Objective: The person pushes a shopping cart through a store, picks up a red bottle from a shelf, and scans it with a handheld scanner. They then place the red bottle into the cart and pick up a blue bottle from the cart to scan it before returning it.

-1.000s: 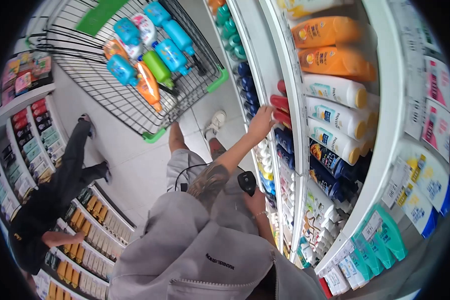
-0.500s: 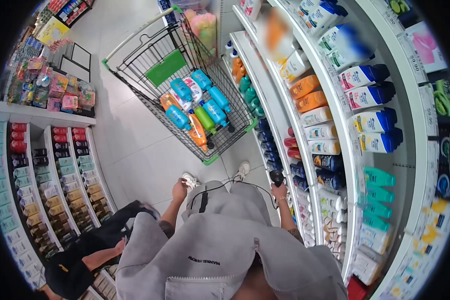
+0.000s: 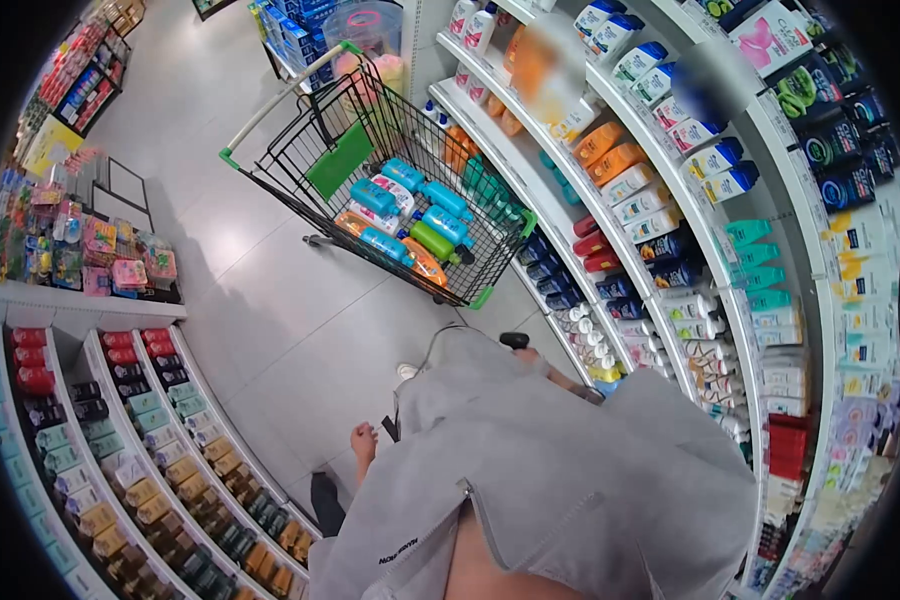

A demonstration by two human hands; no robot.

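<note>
My left hand (image 3: 364, 438) hangs beside my grey jacket (image 3: 530, 450), its fingers loosely curled with nothing showing in them. My right hand (image 3: 532, 360) is on the other side, partly hidden by the jacket and closed around a black rounded object (image 3: 515, 340). A thin black cable (image 3: 432, 345) runs along my front. Ahead stands a shopping cart (image 3: 335, 165) with a green panel. Several blue bottles (image 3: 448, 199), a green bottle (image 3: 432, 240), an orange bottle (image 3: 425, 262) and a white-and-pink bottle (image 3: 400, 196) lie in it. Neither hand touches the cart.
Shelves of shampoo and wash bottles (image 3: 642, 205) curve along my right. On the left, low shelves hold boxed goods (image 3: 150, 420), with a display of small packets (image 3: 100, 250) beyond. A dark leg (image 3: 326, 503) shows at lower left. Tiled floor (image 3: 280, 340) lies between.
My view has turned and moved along the aisle. The person at lower left has mostly left view. My right hand, still with the black object, is now more covered by my jacket.
</note>
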